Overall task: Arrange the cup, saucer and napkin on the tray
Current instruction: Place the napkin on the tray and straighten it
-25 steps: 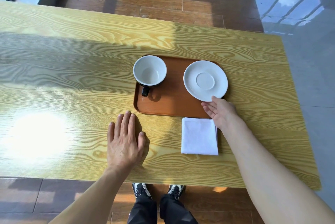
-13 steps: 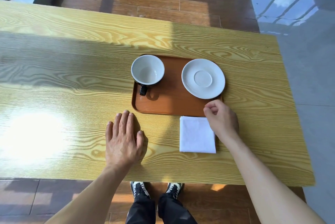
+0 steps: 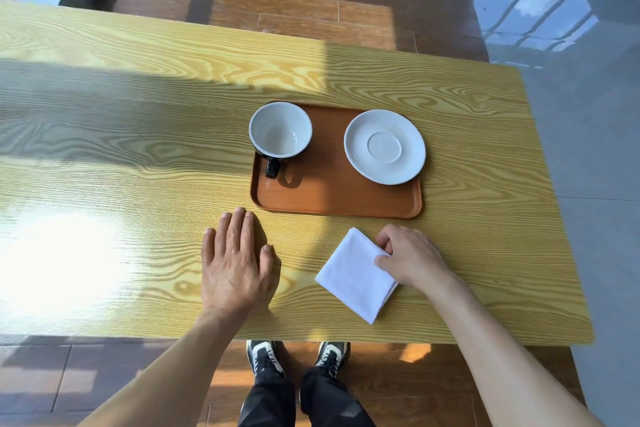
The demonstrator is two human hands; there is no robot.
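Observation:
A brown rectangular tray (image 3: 332,194) lies on the wooden table. An empty cup (image 3: 280,130), white inside and dark outside, stands on the tray's left end with its handle toward me. A white saucer (image 3: 384,147) rests on the tray's right end. A folded white napkin (image 3: 353,274) lies on the table in front of the tray, turned like a diamond. My right hand (image 3: 412,255) pinches the napkin's right corner. My left hand (image 3: 233,262) rests flat on the table, left of the napkin, fingers together.
The yellow wood-grain table (image 3: 138,149) stretches far to the left, with bright sun glare at the near left. Its right edge is close beyond the tray. My feet show under the near edge, on a wooden floor.
My right hand left the saucer on the tray, drew back to the napkin and gripped its corner. The napkin has turned from square to diagonal. My left hand stayed put.

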